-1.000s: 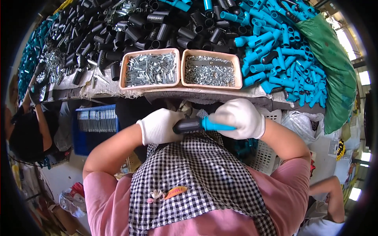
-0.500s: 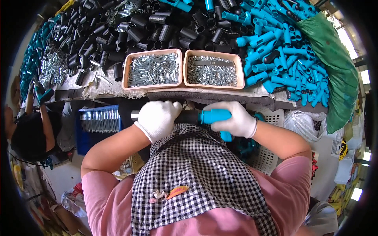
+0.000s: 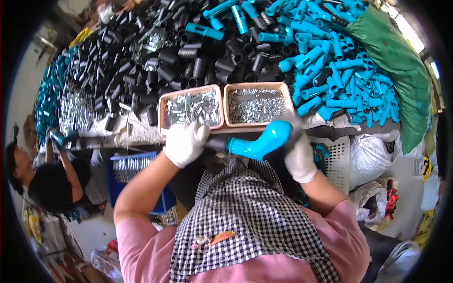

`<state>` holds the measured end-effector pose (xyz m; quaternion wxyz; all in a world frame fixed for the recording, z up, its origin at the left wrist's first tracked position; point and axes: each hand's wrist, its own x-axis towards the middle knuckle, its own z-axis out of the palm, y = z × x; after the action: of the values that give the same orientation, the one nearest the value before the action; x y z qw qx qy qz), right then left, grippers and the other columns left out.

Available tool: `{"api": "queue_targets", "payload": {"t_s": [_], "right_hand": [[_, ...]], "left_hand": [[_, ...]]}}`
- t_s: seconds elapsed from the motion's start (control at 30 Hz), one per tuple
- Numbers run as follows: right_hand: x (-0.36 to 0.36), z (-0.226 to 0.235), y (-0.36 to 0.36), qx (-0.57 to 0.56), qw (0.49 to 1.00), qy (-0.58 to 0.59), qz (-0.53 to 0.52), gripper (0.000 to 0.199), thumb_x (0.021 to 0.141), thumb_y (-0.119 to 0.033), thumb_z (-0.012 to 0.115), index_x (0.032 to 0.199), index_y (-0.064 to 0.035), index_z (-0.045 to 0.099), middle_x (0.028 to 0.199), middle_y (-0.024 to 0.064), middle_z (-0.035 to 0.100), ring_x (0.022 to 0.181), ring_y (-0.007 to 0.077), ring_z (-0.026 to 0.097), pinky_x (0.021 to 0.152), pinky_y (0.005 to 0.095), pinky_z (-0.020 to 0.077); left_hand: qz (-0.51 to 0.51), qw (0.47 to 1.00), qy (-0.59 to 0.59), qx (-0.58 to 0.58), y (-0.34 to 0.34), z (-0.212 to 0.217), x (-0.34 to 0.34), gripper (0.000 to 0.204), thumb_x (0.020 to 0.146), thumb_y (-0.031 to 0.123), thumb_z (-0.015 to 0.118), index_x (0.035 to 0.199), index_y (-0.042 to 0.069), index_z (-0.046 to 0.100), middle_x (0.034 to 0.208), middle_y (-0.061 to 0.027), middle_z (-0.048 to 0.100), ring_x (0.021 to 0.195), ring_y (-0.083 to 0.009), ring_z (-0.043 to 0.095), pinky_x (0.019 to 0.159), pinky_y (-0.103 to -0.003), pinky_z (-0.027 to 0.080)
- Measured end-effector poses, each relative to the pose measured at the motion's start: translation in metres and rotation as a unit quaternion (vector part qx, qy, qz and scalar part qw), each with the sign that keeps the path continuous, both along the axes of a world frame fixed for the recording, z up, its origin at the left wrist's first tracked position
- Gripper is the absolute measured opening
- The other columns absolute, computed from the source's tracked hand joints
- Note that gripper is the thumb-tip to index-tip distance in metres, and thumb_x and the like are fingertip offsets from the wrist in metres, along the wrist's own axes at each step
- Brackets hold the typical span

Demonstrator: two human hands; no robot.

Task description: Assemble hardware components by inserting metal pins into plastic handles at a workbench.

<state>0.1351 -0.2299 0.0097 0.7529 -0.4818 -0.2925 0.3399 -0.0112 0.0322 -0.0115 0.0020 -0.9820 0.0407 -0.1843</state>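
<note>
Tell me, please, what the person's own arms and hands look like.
The left hand and the right hand wear white gloves ending around the wrist. The forearms are bare, leading to short pink sleeves.

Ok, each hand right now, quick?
Left white-gloved hand: closed on the black cylindrical tube.
Right white-gloved hand: blurred beside the glossy teal bent handle; grip can't be told.

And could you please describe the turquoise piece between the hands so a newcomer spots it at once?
Find the checked apron. Just beyond its top, between the gloved left hand and right hand, is the bent turquoise piece. Unlike the turquoise heap, it is hand-held, with a black tube at its left end.
</note>
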Motion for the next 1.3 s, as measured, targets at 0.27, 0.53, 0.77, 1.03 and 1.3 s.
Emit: {"api": "queue_targets", "payload": {"t_s": [0.27,0.53,0.77,1.03,1.3], "right_hand": [[0.003,-0.028,-0.013,-0.045,0.959,-0.265,-0.093,0.061,0.100,-0.031,0.052,0.147,0.0016,0.031,0.143,0.0199,0.048,0.134,0.0286,0.045,0.111,0.0419,0.0355],[0.012,0.043,0.022,-0.007,0.832,-0.543,-0.113,0.045,0.090,-0.011,0.046,0.131,0.0023,0.056,0.136,0.0209,0.055,0.133,0.0355,0.047,0.112,0.0444,0.0332],[-0.007,0.026,0.009,0.073,0.884,-0.454,0.088,0.055,0.097,-0.023,0.047,0.145,0.0022,0.038,0.158,0.0171,0.025,0.149,0.0242,0.017,0.120,0.0413,0.0159],[-0.005,0.009,-0.001,0.101,0.971,-0.168,0.134,0.084,0.086,-0.031,0.068,0.150,0.0032,0.025,0.159,0.0174,0.023,0.145,0.0235,0.028,0.118,0.0402,0.0229],[0.007,0.027,0.009,0.314,0.871,0.209,0.316,0.058,0.095,-0.004,0.038,0.152,-0.0060,0.029,0.156,0.0123,0.032,0.149,0.0209,0.015,0.119,0.0361,0.0141]], "left_hand": [[0.122,0.963,-0.064,-0.234,-0.041,0.008,-0.002,0.028,0.063,0.005,0.074,0.089,0.007,0.064,0.076,-0.0125,0.065,0.070,-0.0343,0.064,0.064,-0.042,0.051],[0.041,0.967,0.144,-0.204,-0.063,-0.024,-0.022,0.032,0.065,0.012,0.073,0.095,0.009,0.062,0.076,-0.0129,0.064,0.068,-0.0317,0.066,0.063,-0.042,0.053],[0.063,0.966,0.077,-0.240,-0.047,-0.017,-0.028,0.022,0.067,0.016,0.074,0.088,0.010,0.068,0.072,-0.0142,0.066,0.066,-0.0317,0.067,0.064,-0.041,0.055],[-0.008,0.960,0.153,-0.233,-0.063,0.013,-0.031,0.023,0.066,0.019,0.076,0.080,0.006,0.064,0.075,-0.0163,0.066,0.066,-0.0323,0.066,0.062,-0.040,0.054],[-0.057,0.946,0.200,-0.249,-0.064,0.007,-0.040,0.025,0.067,0.016,0.073,0.090,0.007,0.067,0.074,-0.0148,0.065,0.069,-0.0335,0.067,0.063,-0.041,0.054]]}}
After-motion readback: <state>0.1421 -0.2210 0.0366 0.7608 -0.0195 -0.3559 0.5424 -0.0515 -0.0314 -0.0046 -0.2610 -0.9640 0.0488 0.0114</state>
